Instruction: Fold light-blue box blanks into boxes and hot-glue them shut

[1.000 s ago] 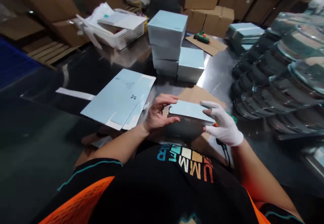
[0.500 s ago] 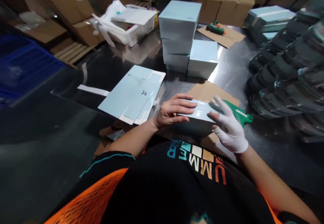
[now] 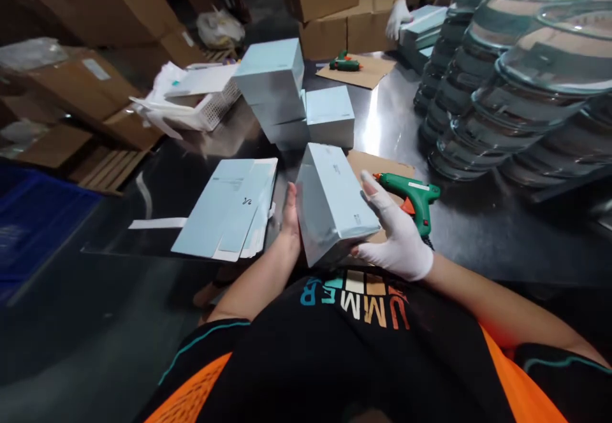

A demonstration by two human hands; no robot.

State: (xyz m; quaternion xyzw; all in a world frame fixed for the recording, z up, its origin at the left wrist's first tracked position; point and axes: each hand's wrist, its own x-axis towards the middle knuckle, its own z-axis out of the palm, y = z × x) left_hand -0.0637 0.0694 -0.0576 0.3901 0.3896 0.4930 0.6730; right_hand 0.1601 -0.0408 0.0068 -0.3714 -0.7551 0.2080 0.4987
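I hold a pale blue box (image 3: pixel 332 203) tilted up off the metal table (image 3: pixel 459 219), between both hands. My bare left hand (image 3: pixel 289 219) presses its left side, mostly hidden behind the box. My right hand (image 3: pixel 399 238), in a white glove, grips its right side and lower corner. A green glue gun (image 3: pixel 414 197) lies just right of the box on a brown cardboard sheet (image 3: pixel 377 163). Flat unfolded blue box blanks (image 3: pixel 229 209) lie to the left of my left hand.
A stack of finished blue boxes (image 3: pixel 291 95) stands behind. Stacked glass bowls (image 3: pixel 516 79) fill the right side. A white basket (image 3: pixel 210 101) sits back left. Another person's gloved hand (image 3: pixel 396 18) touches blue boxes at the far end, near a second glue gun (image 3: pixel 344 63).
The box was lying flat under both hands; now it is lifted and tipped up on edge. The camera view has swung, showing another person's hand at the back.
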